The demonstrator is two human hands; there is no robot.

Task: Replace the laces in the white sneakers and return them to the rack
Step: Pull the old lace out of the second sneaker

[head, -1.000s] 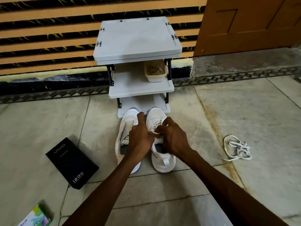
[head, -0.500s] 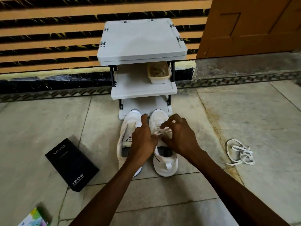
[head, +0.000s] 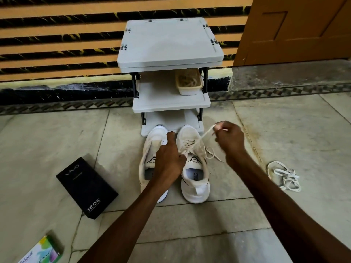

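Two white sneakers stand side by side on the floor in front of the grey rack [head: 171, 48]. The left sneaker [head: 152, 149] has no lace that I can see. The right sneaker [head: 194, 179] carries a cream lace [head: 204, 135] through its eyelets. My right hand [head: 230, 139] pinches one end of that lace and holds it taut, up and to the right of the shoe. My left hand [head: 169, 158] lies between the sneakers and pinches the lacing at the right sneaker's tongue. Another lace end lies loose on the floor beside the right shoe.
A loose white lace [head: 284, 175] lies in a heap on the floor at the right. A cream tub [head: 189, 80] of laces sits on the rack's middle shelf. A black box [head: 86, 186] and a colourful small box [head: 41, 251] lie on the left. A wooden door [head: 296, 29] stands back right.
My right hand has pulled away from the right sneaker, up and to the right, drawing a lace end out taut. My left hand stays at the shoe's tongue.
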